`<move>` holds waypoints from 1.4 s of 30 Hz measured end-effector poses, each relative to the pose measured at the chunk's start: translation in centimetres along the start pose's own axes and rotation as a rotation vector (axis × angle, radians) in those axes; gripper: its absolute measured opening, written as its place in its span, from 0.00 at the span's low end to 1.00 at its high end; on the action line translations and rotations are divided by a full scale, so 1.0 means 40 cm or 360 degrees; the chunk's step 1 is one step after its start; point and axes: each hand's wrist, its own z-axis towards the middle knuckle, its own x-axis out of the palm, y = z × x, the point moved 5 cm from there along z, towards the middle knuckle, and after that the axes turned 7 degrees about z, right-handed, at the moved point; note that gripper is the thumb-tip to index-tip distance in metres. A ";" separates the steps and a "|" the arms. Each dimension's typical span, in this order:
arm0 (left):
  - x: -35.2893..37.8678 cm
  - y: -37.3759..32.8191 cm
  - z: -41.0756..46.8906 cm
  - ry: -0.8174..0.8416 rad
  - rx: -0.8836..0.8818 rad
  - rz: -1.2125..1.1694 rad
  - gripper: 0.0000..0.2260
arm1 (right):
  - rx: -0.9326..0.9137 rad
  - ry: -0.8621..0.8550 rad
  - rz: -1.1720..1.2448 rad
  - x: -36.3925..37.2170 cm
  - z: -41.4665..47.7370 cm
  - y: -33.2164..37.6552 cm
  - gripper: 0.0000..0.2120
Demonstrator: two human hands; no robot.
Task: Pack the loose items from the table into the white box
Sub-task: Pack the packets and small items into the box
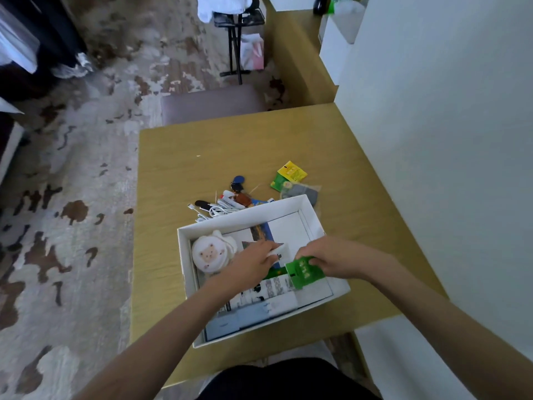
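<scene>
The white box (pixel 184 256) sits open on the wooden table (pixel 230 157), near its front edge. Inside it lie a round plush sheep pouch (pixel 209 254), patterned socks (pixel 274 290), a blue card and papers. My right hand (pixel 331 258) is over the box, shut on a green packet (pixel 305 274). My left hand (pixel 253 262) is inside the box, its fingers pinching a small white item (pixel 278 251). Loose on the table behind the box lie a white cable (pixel 215 210), keys with a blue tag (pixel 238 183), a yellow packet (pixel 292 170), a green packet (pixel 280 183) and a grey pouch (pixel 302 192).
A white wall (pixel 432 140) borders the table on the right. A grey stool (pixel 210 103) stands behind the table's far edge. Patterned carpet (pixel 72 226) lies to the left. A black folding stand (pixel 238 30) with white cloth is farther back.
</scene>
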 end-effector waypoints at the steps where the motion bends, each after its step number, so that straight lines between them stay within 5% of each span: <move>1: 0.007 -0.004 0.003 -0.0013 0.0012 0.0055 0.13 | 0.0005 0.0046 -0.0071 0.002 0.002 0.000 0.11; 9: 0.022 0.012 -0.030 -0.0201 0.0247 0.0653 0.15 | -0.0131 -0.0491 -0.0664 -0.058 0.036 0.025 0.18; 16: -0.009 0.058 -0.092 -0.0179 0.0290 0.0762 0.18 | -0.0214 -0.0262 -0.1045 -0.019 0.069 0.024 0.22; 19: -0.014 0.053 -0.096 -0.0128 0.0280 0.0813 0.18 | -0.0196 -0.0128 -0.1219 -0.007 0.086 0.030 0.16; 25: -0.016 0.026 -0.101 -0.0156 0.0346 0.0862 0.14 | -0.0079 0.0168 -0.0986 0.035 0.115 0.027 0.09; 42: 0.005 0.058 -0.130 0.0151 0.0294 0.0599 0.14 | -0.0067 0.0235 -0.0973 0.047 0.105 0.021 0.06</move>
